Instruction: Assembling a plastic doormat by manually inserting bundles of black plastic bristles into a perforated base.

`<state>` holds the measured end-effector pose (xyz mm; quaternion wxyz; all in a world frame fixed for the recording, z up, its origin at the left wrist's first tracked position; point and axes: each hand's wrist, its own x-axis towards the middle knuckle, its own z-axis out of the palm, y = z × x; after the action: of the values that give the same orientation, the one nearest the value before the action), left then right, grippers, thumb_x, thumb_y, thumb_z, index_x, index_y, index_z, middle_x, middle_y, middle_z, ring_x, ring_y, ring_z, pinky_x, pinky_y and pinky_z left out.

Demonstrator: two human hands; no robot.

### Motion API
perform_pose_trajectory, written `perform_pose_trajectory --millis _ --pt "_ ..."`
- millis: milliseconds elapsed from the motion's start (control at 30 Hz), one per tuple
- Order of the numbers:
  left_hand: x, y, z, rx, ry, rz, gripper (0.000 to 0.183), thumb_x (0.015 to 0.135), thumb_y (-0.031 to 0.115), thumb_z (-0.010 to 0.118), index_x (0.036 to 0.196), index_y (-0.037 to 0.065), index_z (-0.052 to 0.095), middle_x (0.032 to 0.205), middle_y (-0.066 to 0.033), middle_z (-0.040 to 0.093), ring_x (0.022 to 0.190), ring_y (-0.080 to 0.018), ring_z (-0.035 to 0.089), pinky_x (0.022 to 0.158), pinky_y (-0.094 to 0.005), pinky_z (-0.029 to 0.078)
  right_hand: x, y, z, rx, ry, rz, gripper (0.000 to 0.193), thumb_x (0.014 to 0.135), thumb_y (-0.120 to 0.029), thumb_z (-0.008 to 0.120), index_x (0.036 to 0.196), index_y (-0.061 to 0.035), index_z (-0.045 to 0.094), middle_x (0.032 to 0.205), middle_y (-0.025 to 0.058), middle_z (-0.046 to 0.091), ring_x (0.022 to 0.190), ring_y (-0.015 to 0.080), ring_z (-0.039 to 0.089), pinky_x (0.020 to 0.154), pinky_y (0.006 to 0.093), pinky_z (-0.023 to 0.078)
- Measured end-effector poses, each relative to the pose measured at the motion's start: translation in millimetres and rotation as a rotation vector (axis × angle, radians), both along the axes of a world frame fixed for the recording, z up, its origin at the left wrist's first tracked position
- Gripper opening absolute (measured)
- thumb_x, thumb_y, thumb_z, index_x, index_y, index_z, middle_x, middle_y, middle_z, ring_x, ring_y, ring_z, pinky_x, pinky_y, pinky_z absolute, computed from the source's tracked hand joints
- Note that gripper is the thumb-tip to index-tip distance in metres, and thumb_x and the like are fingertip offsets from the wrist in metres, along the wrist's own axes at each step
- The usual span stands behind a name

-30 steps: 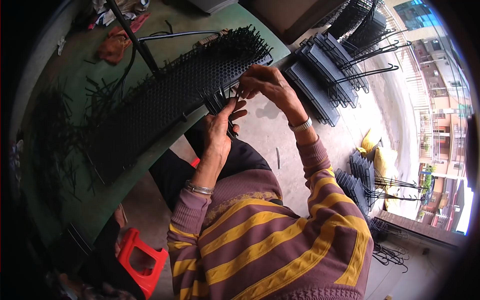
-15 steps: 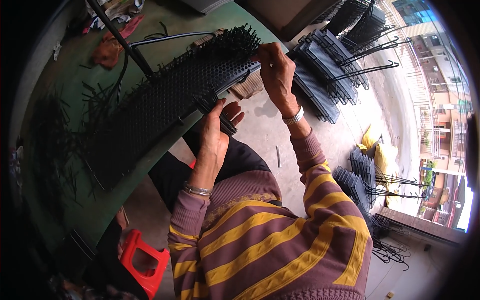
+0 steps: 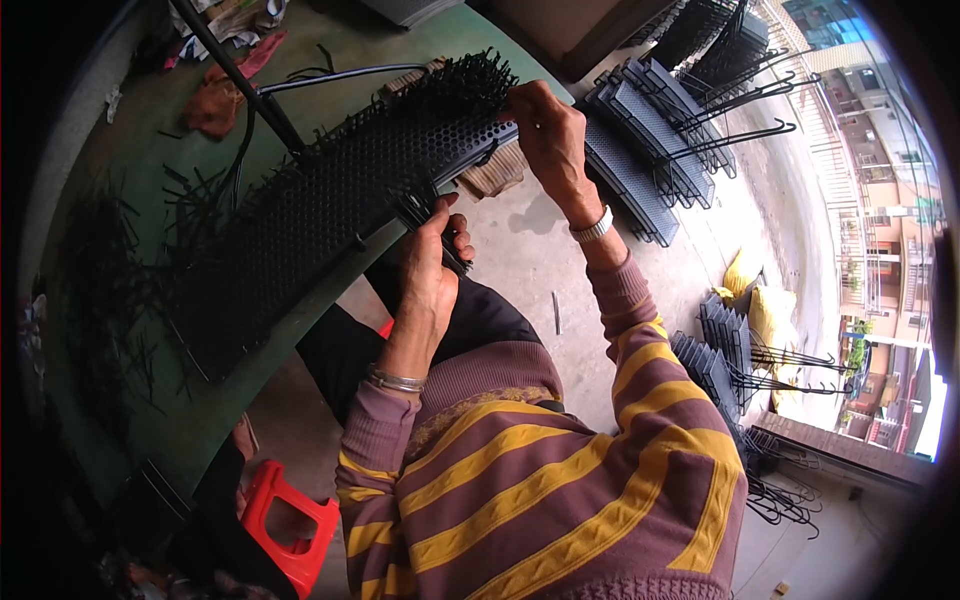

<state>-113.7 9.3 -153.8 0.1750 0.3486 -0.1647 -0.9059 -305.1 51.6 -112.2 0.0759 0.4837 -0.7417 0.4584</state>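
Note:
A long black perforated panel point(image 3: 310, 220) lies slanted across the green table point(image 3: 215, 440). Short black strips point(image 3: 460, 88) stand up densely along its far edge, thickest at the upper right end. By that end, my right hand point(image 3: 548, 125) has its thumb and fingers pinched together at the panel's holes; whatever is between the fingertips is hidden. At the panel's near edge, my left hand point(image 3: 435, 245) is closed round a bundle of thin black strips point(image 3: 412, 208), whose ends stick out on both sides of the fingers.
Loose black strips point(image 3: 100, 235) lie heaped on the table's left. A dark metal stand point(image 3: 240, 80) rises behind the panel. Stacked perforated racks with hooked rods point(image 3: 650, 140) are on the floor at right, more racks point(image 3: 725, 340) and yellow sacks point(image 3: 770, 310) lower down. A red stool point(image 3: 290, 520) stands below.
The fingers of my left hand have curled in around the bundle of strips. My right hand has shifted slightly left and up along the panel's end.

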Motion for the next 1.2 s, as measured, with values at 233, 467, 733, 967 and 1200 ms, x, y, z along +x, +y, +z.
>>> perform_pose_trajectory --millis 233,467,733,967,1200 --pt "1 4 9 -0.019 0.003 -0.012 0.022 0.096 0.023 0.055 0.11 0.006 0.058 0.071 0.0003 0.049 0.055 -0.0072 0.035 0.052 -0.0236 0.031 -4 -5 9 0.009 -0.067 0.174 0.007 0.089 -0.001 0.057 0.094 0.0006 0.061 0.077 0.0094 0.069 0.076 0.016 0.07 0.064 0.0254 0.052" --pt "1 8 11 -0.054 -0.015 -0.015 0.021 0.093 0.024 0.059 0.107 0.007 0.058 0.069 0.0003 0.05 0.053 -0.0068 0.035 0.051 -0.023 0.031 -1 -9 -9 0.057 0.118 -0.012 0.007 0.085 -0.004 0.06 0.09 -0.0054 0.064 0.079 0.0077 0.068 0.071 0.0185 0.068 0.062 0.0276 0.051" --pt "2 13 14 -0.071 -0.035 0.008 0.018 0.092 0.022 0.06 0.101 0.007 0.057 0.077 -0.0042 0.059 0.054 -0.007 0.038 0.05 -0.0226 0.032 3 -18 -13 0.075 0.352 -0.167 0.011 0.083 -0.019 0.065 0.092 -0.0172 0.07 0.081 0.0072 0.059 0.072 0.0265 0.059 0.062 0.036 0.046" --pt "5 14 16 -0.076 -0.034 0.019 0.019 0.091 0.023 0.061 0.101 0.007 0.06 0.078 -0.0039 0.059 0.055 -0.0072 0.039 0.049 -0.0227 0.033 15 -17 -14 0.096 0.398 -0.27 0.016 0.086 -0.024 0.063 0.098 -0.0187 0.072 0.078 0.0076 0.057 0.071 0.0255 0.056 0.063 0.0372 0.042" --pt "4 17 12 -0.079 -0.03 0.046 0.021 0.089 0.023 0.065 0.099 0.005 0.061 0.073 -0.0028 0.056 0.053 -0.0076 0.041 0.047 -0.023 0.034 5 -19 -14 0.171 0.42 -0.277 0.018 0.086 -0.024 0.062 0.101 -0.0195 0.071 0.08 0.008 0.057 0.074 0.0257 0.056 0.065 0.0372 0.041"
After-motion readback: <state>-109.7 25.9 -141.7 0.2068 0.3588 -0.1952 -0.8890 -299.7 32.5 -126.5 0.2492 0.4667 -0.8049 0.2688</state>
